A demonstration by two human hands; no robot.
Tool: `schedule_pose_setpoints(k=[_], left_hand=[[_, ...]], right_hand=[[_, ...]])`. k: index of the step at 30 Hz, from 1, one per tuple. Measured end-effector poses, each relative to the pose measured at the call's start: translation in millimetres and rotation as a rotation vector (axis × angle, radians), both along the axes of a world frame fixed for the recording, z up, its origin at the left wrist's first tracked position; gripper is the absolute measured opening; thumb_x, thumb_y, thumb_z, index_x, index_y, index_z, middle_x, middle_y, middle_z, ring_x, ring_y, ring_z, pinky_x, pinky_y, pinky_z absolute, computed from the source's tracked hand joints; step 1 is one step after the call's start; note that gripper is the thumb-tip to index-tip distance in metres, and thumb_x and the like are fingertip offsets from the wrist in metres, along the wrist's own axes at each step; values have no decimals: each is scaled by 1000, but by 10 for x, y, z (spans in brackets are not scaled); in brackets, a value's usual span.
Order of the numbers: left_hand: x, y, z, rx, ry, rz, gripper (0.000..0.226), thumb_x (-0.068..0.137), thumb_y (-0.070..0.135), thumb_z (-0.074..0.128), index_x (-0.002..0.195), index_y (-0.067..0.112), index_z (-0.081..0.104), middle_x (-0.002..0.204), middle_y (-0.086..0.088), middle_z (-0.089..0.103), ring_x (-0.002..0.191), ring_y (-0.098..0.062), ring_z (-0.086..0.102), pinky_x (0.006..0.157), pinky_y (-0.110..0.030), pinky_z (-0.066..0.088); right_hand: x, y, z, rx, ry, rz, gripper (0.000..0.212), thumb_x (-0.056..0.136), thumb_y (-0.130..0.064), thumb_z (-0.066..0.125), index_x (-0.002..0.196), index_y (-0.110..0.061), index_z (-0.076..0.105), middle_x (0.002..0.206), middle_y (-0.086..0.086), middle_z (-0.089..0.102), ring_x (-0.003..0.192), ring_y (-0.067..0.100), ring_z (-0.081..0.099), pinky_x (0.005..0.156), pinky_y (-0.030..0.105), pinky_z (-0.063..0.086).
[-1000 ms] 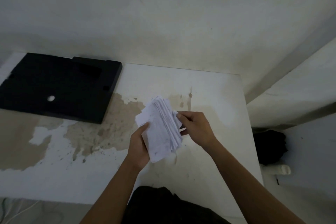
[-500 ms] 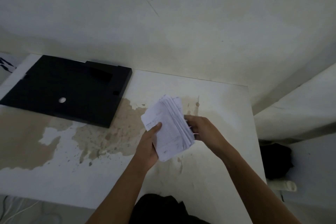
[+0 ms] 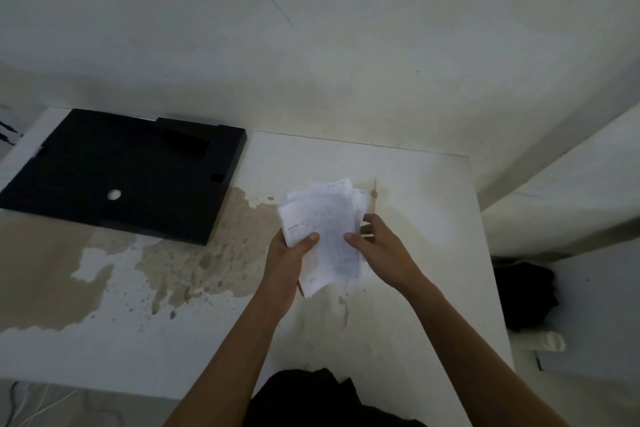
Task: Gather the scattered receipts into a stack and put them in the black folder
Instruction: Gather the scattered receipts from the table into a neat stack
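White table (image 3: 408, 180) with worn brown patches. Flat black rectangular folder (image 3: 121, 173) lies at its far left corner. Stack of white paper receipts (image 3: 325, 229) is held above table centre, well apart from folder. Left hand (image 3: 287, 260) grip: thumb on front, lower left edge. Right hand (image 3: 381, 250) grip pinches right edge. Both forearms angle inward.

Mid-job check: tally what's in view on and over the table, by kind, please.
Folder: 1, the black folder, lying on the table.
Receipt stack: 1, the stack, gripped in both hands; the sheets cannot be counted.
Hands: 2, left hand and right hand.
Table: 1.
Total: 5.
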State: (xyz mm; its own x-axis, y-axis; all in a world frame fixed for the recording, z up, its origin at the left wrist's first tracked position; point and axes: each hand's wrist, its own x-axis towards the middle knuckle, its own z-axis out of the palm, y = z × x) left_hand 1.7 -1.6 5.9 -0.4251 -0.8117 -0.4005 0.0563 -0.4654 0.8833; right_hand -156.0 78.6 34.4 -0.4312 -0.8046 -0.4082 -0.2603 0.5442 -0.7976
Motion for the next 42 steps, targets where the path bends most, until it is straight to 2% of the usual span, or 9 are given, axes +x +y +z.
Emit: schedule_pose_setpoints(k=[6,11,16,21,25,29,34,39,42], left_hand=[[99,65,-163,-202,-202,-177,20,83,9,69,99,20,61,93,1,67,85,-10,64,76,-25,52],[255,150,-436,-264,-264,-227,20,66,50,69,84,41,67,81,26,70,75,8,65,71,-10,51],[237,165,-457,-319,-306,-205,18,86,7,63,90,25,66,82,7,71,74,-2,67,69,-17,54],[158,129,-454,-266,-313,-217,15,73,46,67,79,32,63,74,19,69,68,5,62,68,-12,49],[78,155,-426,-201,-320,-168,23,81,12,72,95,28,60,91,7,67,83,-8,63,79,-29,53],[137,114,-455,-345,-383,-254,22,75,44,68,88,27,64,80,15,68,75,4,64,74,-24,54],[152,124,-516,-309,-377,-134,12,82,3,70,93,9,68,82,-1,70,71,-6,66,69,-28,53],[25,191,-423,-221,-343,-100,39,80,16,72,112,21,49,103,12,61,86,6,60,78,-20,49],[-7,196,-495,-268,-323,-144,47,84,30,59,123,4,48,126,-11,54,101,14,58,84,-12,47]], right_hand=[[214,67,-317,9,164,-100,35,97,-3,49,117,-31,53,111,-7,70,99,4,66,87,20,54],[165,177,-599,-60,26,-71,29,99,-22,48,123,-8,56,112,0,61,98,8,62,97,32,51],[3,159,-570,-51,74,-167,13,92,-9,55,93,-16,65,89,-1,71,85,19,67,78,38,56],[-105,108,-358,-178,226,-103,16,93,-11,61,87,-23,69,84,-13,69,81,-4,64,69,7,47],[-111,59,-327,-181,307,45,17,93,-12,61,95,-21,76,87,-12,69,76,-6,60,67,1,43],[-94,23,-312,-155,232,75,28,94,-3,54,109,-22,70,99,-9,67,85,-11,58,73,-2,43],[-22,41,-324,-176,-5,-114,62,83,10,53,131,-30,47,138,-5,49,120,8,49,98,21,42],[150,132,-480,-95,-116,115,58,98,-2,49,148,-19,24,151,-1,33,132,6,34,103,5,29],[183,107,-479,-28,-215,86,60,92,0,50,146,-18,32,138,6,50,133,24,47,102,23,42]])
